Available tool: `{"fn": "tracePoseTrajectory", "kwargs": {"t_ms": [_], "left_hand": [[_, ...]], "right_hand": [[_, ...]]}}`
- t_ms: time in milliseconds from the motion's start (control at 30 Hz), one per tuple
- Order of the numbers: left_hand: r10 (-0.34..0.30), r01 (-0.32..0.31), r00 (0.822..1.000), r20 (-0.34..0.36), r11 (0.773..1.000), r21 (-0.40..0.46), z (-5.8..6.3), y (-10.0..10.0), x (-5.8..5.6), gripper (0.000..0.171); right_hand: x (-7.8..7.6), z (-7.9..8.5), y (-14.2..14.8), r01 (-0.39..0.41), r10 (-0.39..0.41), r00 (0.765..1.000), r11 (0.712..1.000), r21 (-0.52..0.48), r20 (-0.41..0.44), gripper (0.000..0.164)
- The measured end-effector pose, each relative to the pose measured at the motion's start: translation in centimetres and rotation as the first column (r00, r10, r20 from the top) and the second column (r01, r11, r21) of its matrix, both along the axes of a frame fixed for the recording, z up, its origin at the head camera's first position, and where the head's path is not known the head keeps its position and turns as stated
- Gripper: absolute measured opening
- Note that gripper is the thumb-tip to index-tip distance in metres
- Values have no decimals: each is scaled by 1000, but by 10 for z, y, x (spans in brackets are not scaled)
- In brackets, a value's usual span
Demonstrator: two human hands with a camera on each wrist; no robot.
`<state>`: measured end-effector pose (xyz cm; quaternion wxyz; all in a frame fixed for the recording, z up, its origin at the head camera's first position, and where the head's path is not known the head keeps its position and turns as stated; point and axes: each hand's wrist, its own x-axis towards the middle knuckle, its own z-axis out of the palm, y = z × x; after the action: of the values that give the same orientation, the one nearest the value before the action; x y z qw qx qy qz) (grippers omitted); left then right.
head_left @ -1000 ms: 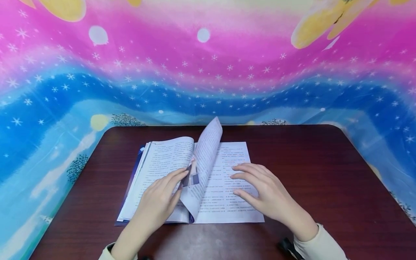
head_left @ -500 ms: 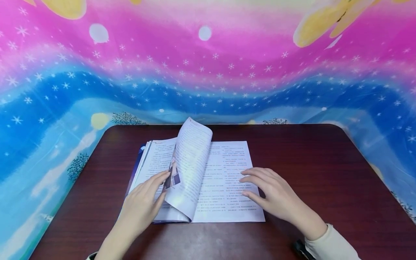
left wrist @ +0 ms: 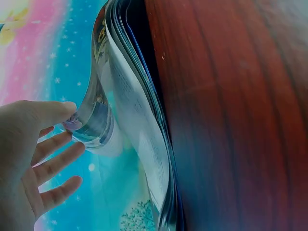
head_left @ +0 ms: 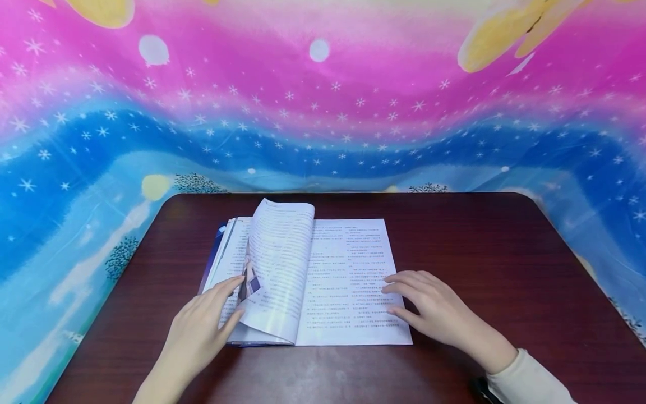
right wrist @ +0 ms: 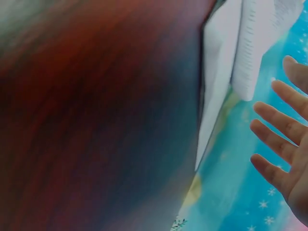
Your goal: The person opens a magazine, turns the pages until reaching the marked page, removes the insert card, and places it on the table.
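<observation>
An open magazine (head_left: 348,269) with printed text lies on the table. My left hand (head_left: 199,322) pinches the edge of a turning page (head_left: 280,264), which bows over the left half and carries a small picture near its edge. In the left wrist view, the thumb and forefinger of the left hand (left wrist: 36,149) hold this curved page (left wrist: 91,120), the other fingers spread apart. Over the right page's outer edge hovers my right hand (head_left: 434,306), its fingers loosely extended and holding nothing. The right wrist view shows that hand (right wrist: 288,130) with spread fingers, apart from the paper.
The dark reddish-brown wooden table (head_left: 479,247) extends around the magazine. Behind it hangs a pink and blue cloth (head_left: 323,112) with snowflakes. A dark blue cover edge (head_left: 214,252) shows under the left pages.
My left hand has drawn the page leftward across the spine, and the page now leans lower over the left half. The right hand has moved a little to the right, toward the page's outer edge.
</observation>
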<state>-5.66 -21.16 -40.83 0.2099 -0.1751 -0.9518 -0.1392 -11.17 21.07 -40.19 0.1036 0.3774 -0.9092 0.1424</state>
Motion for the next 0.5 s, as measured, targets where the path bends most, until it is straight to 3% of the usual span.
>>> {"fn": "tracePoseTrajectory", "kwargs": {"t_ms": [167, 333, 500], "left_hand": [[61, -59, 996, 63, 998, -29, 0, -6, 4, 66], [129, -121, 978, 165, 991, -58, 1, -9, 9, 67], [148, -138, 970, 192, 988, -64, -3, -13, 12, 67]], "right_hand": [[1, -4, 5, 5, -7, 999, 999, 48, 44, 35], [2, -8, 11, -11, 3, 995, 997, 72, 104, 38], [3, -13, 15, -1, -14, 987, 995, 97, 159, 41]]}}
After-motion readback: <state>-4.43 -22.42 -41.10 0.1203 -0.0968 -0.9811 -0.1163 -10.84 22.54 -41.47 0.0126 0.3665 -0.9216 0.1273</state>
